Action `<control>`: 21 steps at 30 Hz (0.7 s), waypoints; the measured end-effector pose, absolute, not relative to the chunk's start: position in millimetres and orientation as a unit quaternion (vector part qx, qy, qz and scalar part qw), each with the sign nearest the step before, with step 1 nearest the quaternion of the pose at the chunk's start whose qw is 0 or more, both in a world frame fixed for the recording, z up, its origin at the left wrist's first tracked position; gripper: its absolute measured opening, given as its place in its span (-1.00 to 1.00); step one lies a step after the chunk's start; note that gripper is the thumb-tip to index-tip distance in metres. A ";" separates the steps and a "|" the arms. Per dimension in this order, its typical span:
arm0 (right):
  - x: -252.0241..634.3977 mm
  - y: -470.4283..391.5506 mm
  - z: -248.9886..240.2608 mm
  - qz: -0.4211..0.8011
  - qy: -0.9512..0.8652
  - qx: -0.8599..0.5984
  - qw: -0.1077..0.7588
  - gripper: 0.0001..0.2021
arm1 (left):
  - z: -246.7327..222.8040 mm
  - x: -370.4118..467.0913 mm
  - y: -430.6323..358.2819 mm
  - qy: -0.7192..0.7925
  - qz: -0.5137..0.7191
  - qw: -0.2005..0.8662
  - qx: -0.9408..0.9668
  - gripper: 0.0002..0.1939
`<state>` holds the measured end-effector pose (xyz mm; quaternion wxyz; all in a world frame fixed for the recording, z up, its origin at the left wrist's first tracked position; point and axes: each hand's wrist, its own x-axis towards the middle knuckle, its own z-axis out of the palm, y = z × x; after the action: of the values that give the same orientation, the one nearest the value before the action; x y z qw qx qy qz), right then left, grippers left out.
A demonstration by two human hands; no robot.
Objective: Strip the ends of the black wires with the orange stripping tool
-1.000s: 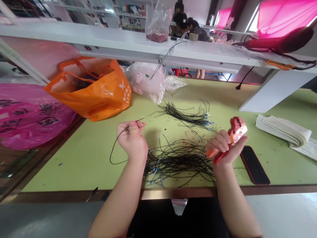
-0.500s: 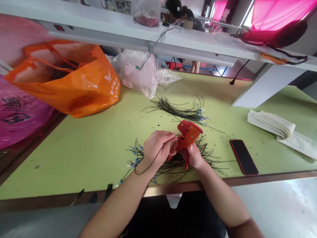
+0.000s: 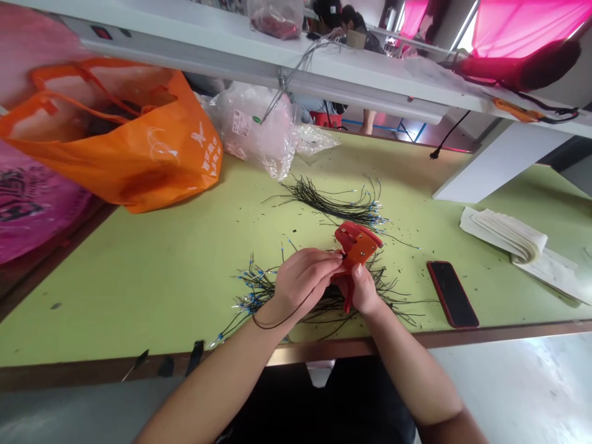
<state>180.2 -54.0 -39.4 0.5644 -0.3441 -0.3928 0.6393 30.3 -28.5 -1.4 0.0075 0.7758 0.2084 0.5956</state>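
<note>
Gripping the red-and-orange hand tool (image 3: 358, 245), the right hand (image 3: 363, 288) has its fingers wrapped round the handles; the left hand (image 3: 303, 279) is pinching a black wire (image 3: 282, 322) right at the tool's mouth; both work above the larger wire bundle (image 3: 388, 295) on the green tabletop (image 3: 139, 277).

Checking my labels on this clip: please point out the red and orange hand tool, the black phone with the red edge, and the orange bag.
Red and orange hand tool (image 3: 361, 248): head view, orange body.
Black phone with red edge (image 3: 452, 295): head view, screen.
Orange bag (image 3: 161, 160): head view, front side.
</note>
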 end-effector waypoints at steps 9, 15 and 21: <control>178.6 -54.7 -32.7 0.617 -0.398 -0.367 0.572 -0.32 | 6.0 35.2 -32.0 0.191 0.624 -0.004 0.757 -0.65; 179.9 -56.2 -33.9 0.633 -0.394 -0.359 0.562 -0.31 | 5.0 34.7 -32.2 0.185 0.628 0.014 0.756 -0.68; 180.4 -57.6 -38.0 0.611 -0.410 -0.388 0.556 -0.30 | 5.4 35.3 -33.4 0.184 0.634 0.027 0.750 -0.68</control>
<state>180.4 -57.6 -38.0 0.5558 -0.3880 -0.4096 0.6105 35.3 -33.4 5.4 0.0265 0.7503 0.1841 0.6345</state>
